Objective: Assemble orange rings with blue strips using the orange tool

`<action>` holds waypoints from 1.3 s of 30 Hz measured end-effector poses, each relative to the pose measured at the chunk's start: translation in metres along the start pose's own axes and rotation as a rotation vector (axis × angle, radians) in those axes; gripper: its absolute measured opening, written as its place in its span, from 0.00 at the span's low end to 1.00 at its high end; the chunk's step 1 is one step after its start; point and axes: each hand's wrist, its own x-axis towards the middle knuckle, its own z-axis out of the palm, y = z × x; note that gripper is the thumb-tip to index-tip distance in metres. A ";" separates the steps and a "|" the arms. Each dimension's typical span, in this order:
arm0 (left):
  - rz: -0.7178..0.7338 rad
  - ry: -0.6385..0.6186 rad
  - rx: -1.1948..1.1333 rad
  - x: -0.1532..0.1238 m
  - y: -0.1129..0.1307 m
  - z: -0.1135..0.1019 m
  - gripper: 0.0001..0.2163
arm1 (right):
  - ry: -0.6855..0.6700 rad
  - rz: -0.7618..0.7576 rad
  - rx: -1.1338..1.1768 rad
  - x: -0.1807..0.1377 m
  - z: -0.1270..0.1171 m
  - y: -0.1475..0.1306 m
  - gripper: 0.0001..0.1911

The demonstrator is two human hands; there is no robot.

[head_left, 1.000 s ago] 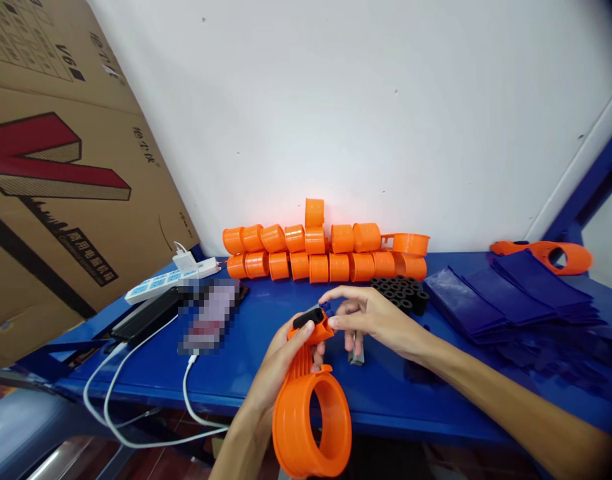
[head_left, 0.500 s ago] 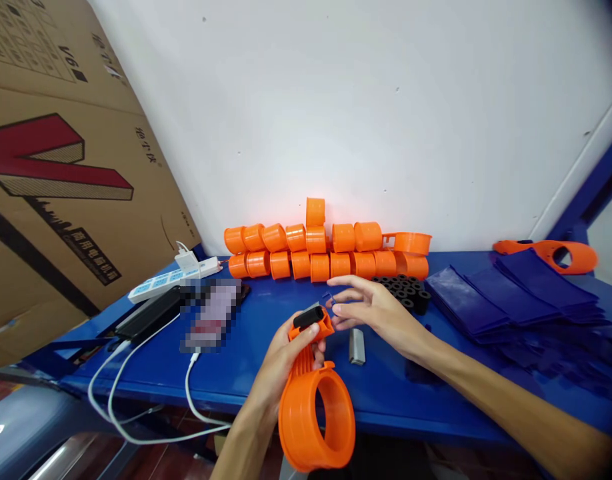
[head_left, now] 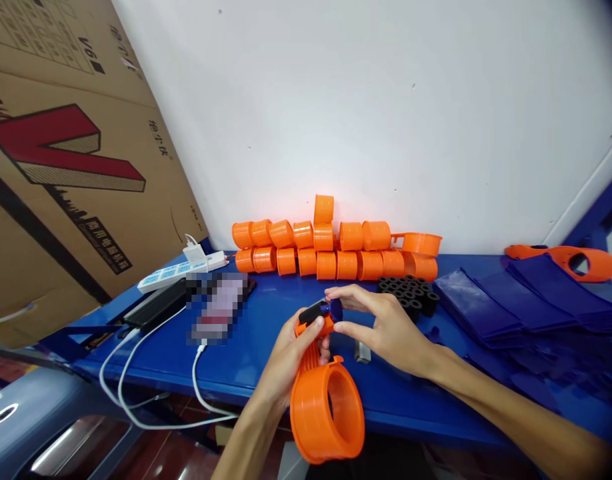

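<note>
My left hand (head_left: pixel 299 347) is wrapped around the narrow frame of an orange plastic tape dispenser (head_left: pixel 321 413). Its wide ring hangs below the hand, opening toward the right. At the upper end a black roller (head_left: pixel 313 313) lies in the frame, with my left thumb close by. My right hand (head_left: pixel 381 320) has its thumb and fingers around a small dark-blue plastic part with a round end (head_left: pixel 336 309), set against the right end of the roller. How far the part goes in is hidden. Partly behind my right hand is a small stack of grey metal strips (head_left: pixel 363 352) on the blue table (head_left: pixel 266 320).
Orange tape dispensers (head_left: pixel 326 265) are stacked along the wall. Black rollers (head_left: pixel 411 293) stand right of centre, near flat blue sheets (head_left: pixel 479 307). Another orange dispenser (head_left: pixel 566 260) lies far right. A power strip (head_left: pixel 173 272), phone (head_left: pixel 219 307), cables and a cardboard box (head_left: pixel 86 153) are left.
My right hand has brought the blue part to the roller's end, its fingers closer around it. The dispenser stays in my left hand. The whole view has shifted slightly.
</note>
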 end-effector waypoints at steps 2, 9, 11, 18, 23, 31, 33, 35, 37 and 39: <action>-0.008 -0.004 0.002 0.000 0.000 0.000 0.14 | -0.023 -0.014 -0.037 0.000 -0.002 0.000 0.19; -0.066 -0.039 -0.026 -0.001 0.001 -0.004 0.18 | -0.128 -0.081 -0.160 -0.004 -0.011 -0.005 0.25; -0.074 -0.058 -0.026 -0.002 0.000 -0.005 0.18 | -0.159 -0.098 -0.187 -0.005 -0.011 -0.003 0.27; 0.047 -0.048 -0.054 -0.003 -0.001 -0.001 0.11 | 0.106 -0.437 -0.428 -0.010 0.005 0.009 0.22; 0.108 -0.028 -0.024 -0.007 0.000 0.004 0.10 | 0.191 -0.520 -0.437 -0.011 0.008 0.010 0.24; 0.162 -0.068 0.031 -0.006 -0.004 0.002 0.08 | 0.249 -0.528 -0.483 -0.012 0.009 0.008 0.21; 0.174 -0.065 0.045 -0.006 -0.005 0.001 0.08 | 0.276 -0.543 -0.492 -0.012 0.010 0.009 0.21; 0.174 -0.063 0.060 -0.006 -0.004 0.001 0.09 | 0.285 -0.571 -0.491 -0.012 0.011 0.010 0.22; 0.174 -0.079 0.030 -0.008 -0.002 0.002 0.09 | 0.275 -0.588 -0.480 -0.012 0.011 0.010 0.23; 0.166 -0.114 -0.051 -0.010 0.000 0.004 0.09 | 0.258 -0.593 -0.464 -0.012 0.012 0.010 0.25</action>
